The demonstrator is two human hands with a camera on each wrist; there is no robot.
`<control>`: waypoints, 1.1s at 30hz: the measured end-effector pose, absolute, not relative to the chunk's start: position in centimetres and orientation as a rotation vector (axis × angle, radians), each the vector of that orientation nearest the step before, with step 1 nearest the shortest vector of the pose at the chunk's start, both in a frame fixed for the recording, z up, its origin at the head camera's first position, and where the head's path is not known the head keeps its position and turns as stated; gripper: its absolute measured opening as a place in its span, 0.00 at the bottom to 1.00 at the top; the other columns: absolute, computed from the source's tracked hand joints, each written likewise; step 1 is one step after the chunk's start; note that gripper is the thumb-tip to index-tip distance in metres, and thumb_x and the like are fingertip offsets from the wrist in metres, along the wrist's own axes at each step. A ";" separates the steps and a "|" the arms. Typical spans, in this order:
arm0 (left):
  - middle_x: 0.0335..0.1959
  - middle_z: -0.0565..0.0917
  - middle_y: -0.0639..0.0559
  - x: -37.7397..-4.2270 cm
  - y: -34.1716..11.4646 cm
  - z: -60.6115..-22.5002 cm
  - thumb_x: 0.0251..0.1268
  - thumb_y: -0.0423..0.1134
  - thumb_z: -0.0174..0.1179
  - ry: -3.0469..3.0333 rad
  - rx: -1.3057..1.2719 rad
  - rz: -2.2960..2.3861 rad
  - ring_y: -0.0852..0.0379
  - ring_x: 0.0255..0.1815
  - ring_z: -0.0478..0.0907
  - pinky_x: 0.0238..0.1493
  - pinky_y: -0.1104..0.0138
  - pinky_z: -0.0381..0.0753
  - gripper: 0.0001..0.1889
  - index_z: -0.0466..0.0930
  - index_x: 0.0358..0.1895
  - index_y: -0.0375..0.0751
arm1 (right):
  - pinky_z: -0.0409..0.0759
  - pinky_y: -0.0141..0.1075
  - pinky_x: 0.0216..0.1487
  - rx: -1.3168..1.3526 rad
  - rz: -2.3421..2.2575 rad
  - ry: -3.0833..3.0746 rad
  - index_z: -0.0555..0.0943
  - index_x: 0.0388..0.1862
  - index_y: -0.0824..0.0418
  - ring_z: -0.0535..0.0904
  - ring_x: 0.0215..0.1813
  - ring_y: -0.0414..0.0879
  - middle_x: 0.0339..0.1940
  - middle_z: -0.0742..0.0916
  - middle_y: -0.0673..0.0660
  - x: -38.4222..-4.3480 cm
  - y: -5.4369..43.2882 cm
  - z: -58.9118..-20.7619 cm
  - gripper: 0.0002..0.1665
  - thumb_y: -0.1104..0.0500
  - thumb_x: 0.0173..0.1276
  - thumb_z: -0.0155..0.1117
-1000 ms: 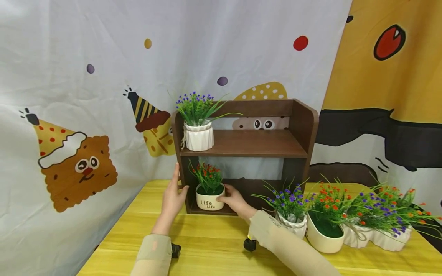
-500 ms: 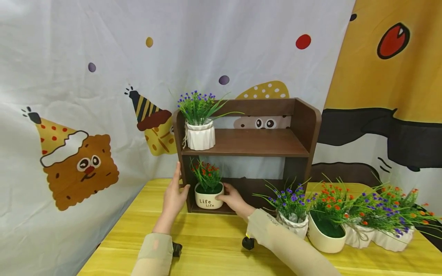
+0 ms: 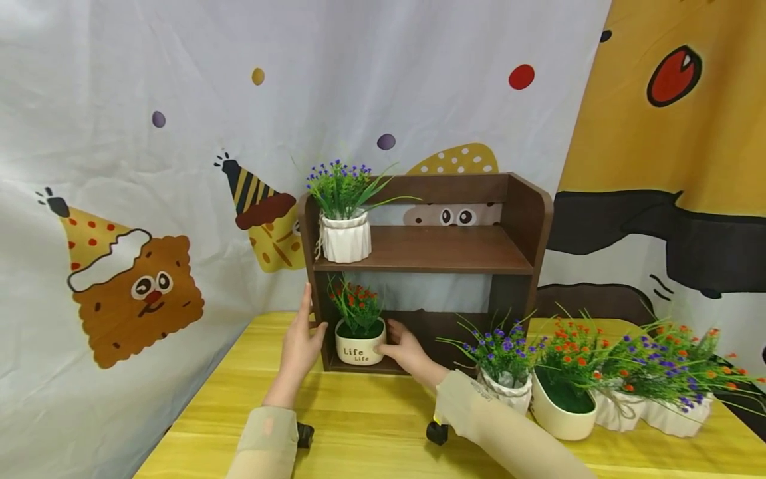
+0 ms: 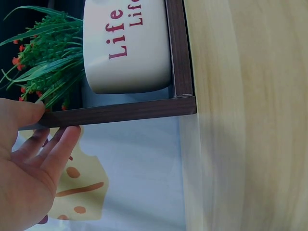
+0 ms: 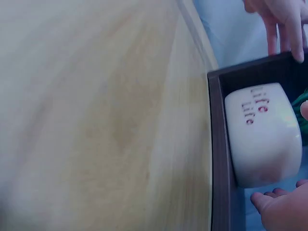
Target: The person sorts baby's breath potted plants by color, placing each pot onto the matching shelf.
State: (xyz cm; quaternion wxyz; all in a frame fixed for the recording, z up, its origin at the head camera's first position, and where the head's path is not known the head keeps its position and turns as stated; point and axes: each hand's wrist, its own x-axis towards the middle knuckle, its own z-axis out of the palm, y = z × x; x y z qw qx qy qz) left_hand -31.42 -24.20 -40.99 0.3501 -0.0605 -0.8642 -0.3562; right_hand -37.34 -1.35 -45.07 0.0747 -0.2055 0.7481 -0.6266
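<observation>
One lettered pot [image 3: 359, 350] in the lower left corner of a brown shelf [image 3: 445, 247]

The pot, planted with red flowers, stands upright on the lower board, close behind the front edge and just beside the left side. Its "Life" lettering faces outward, presumably so that it can be read from the front.

The right hand [image 3: 413, 352] is at the pot's right end, half spread, thumb toward the front and fingers near the rim. It seems placed to nudge or steady rather than grip; whether it touches, I cannot tell, since the head view overlaps thumb and pot while the right wrist view suggests a slight gap.

The left hand [image 3: 301, 344] is spread wide, fingers straight along the outside of the shelf's left edge, thumb at its front. It holds no pot; its likely use is to brace the shelf against a sideways push.

Directly above, at the upper board's left end, a white pot [image 3: 347, 241] with purple flowers lines up with the lettered one, as if the two form a column.

On the table [image 3: 359, 416], toward its right edge, another purple-flowered pot [image 3: 516, 398], a cream pot [image 3: 565, 414] and further pots [image 3: 679, 416] crowd together, probably kept there within easy reach of the right hand.
</observation>
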 end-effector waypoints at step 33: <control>0.58 0.75 0.29 -31.3 -24.5 -41.0 0.62 0.27 0.63 -2.252 -0.162 -0.907 0.36 0.44 0.81 0.40 0.46 0.81 0.51 0.39 0.79 0.61 | 0.71 0.50 0.64 -0.932 -1.679 1.996 0.62 0.72 0.67 0.58 0.72 0.68 0.70 0.69 0.68 -25.0 11.5 -41.4 0.37 0.59 0.69 0.64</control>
